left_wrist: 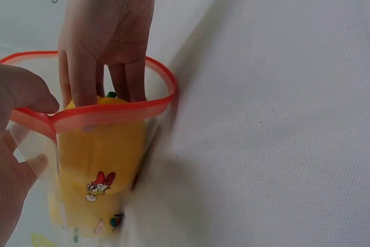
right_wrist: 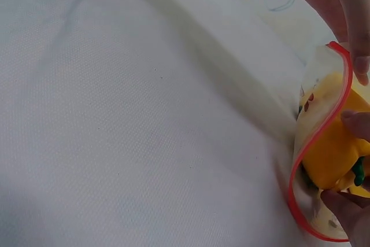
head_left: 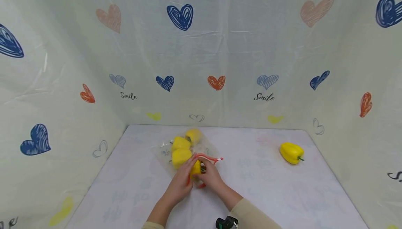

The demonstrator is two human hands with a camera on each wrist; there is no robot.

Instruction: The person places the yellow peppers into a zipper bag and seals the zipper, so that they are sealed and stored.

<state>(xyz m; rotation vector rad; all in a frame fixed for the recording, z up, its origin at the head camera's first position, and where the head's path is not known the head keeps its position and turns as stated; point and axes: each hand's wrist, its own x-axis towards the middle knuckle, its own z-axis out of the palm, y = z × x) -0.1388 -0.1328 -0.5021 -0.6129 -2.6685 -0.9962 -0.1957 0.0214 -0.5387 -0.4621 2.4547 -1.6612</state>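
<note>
A clear zip bag with a red rim lies on the table with several yellow peppers inside. My left hand grips the bag's side near its mouth; in the left wrist view its thumb presses the red rim. Through the open mouth reaches my right hand, its fingers around a yellow pepper whose green stem faces the opening. In the right wrist view, fingertips of the right hand touch that pepper. The palm sides are partly hidden.
Another yellow pepper lies alone at the table's right side. The white table is bordered at the back and sides by hanging sheets printed with hearts. A black device is at the right sleeve.
</note>
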